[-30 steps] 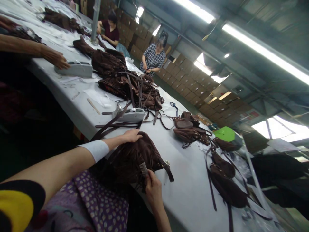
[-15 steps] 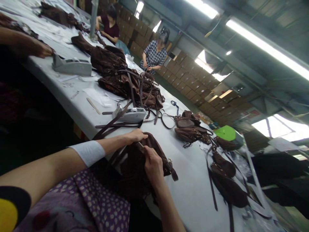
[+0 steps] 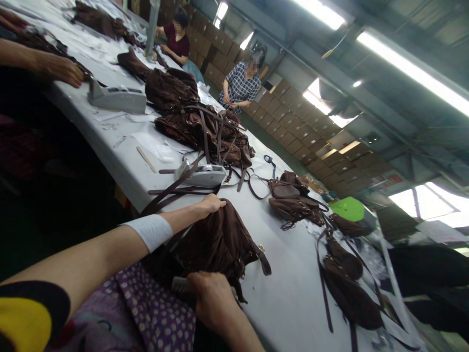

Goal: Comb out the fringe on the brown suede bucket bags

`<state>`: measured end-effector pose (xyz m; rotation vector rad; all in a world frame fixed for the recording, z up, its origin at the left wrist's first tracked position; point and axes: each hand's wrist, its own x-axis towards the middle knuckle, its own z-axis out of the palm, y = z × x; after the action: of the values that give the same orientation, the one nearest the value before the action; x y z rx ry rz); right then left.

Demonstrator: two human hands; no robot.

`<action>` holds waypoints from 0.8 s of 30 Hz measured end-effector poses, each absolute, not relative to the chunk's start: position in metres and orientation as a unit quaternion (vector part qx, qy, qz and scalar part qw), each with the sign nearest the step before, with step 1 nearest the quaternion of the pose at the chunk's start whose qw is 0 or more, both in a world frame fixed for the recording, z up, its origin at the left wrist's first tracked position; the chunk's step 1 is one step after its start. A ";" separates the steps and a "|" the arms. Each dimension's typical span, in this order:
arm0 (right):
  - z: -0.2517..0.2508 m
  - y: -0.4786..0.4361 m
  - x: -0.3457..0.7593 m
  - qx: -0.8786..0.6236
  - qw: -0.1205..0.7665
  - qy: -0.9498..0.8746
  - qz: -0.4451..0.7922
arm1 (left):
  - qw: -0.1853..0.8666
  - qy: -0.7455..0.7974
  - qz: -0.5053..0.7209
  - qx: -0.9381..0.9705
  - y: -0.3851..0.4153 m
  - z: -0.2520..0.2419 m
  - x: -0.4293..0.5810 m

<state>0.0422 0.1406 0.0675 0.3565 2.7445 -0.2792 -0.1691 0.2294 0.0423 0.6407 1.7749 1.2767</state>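
My left hand (image 3: 211, 205) pinches the top edge of a dark brown bag (image 3: 223, 237), which hangs at the table's near edge in front of me. Its fabric falls in folds, and a short strap with a metal ring sticks out on the right. Lower down, my right hand (image 3: 214, 298) is closed around a pale grey brush-like tool (image 3: 182, 285) beside the lower part of the bag. Only the tool's ridged end shows clearly; my fingers cover the rest. A grey tape dispenser (image 3: 205, 175) stands just beyond my left hand, with brown straps around it.
Brown bags lie piled (image 3: 198, 122) on the white table (image 3: 286, 274), with more bags (image 3: 344, 288) at the right. Another tape dispenser (image 3: 117, 98) stands near a co-worker's hand (image 3: 60, 68) at the left. Two people are across the table. Stacked cartons (image 3: 293, 127) line the back.
My right hand has moved down from the bag's top edge to its lower part, and the grey tool now shows in it. My left hand keeps its hold on the top edge.
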 end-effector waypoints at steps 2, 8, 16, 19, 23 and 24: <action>0.059 0.127 0.058 0.138 0.179 0.959 -0.169 | 0.403 0.722 0.510 0.239 0.236 0.039 -0.176; 0.043 0.121 0.112 0.186 0.103 0.908 -0.361 | 0.413 0.720 0.523 0.195 0.234 0.029 -0.195; 0.082 0.173 0.119 0.486 -0.249 0.743 -0.387 | 0.443 0.601 0.633 0.204 0.221 0.081 -0.160; 0.083 0.181 0.124 0.508 -0.346 0.649 -0.449 | 0.397 0.555 0.700 0.212 0.224 0.111 -0.160; 0.062 0.182 0.134 0.513 -0.444 0.542 -0.496 | 0.352 0.536 0.741 0.200 0.217 0.113 -0.160; 0.056 0.181 0.135 0.513 -0.451 0.533 -0.499 | 0.350 0.540 0.740 0.195 0.213 0.104 -0.158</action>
<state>0.1353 0.1810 0.0559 2.3422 2.4366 -2.2805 -0.1577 0.2130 0.1037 0.5059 1.3984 1.9175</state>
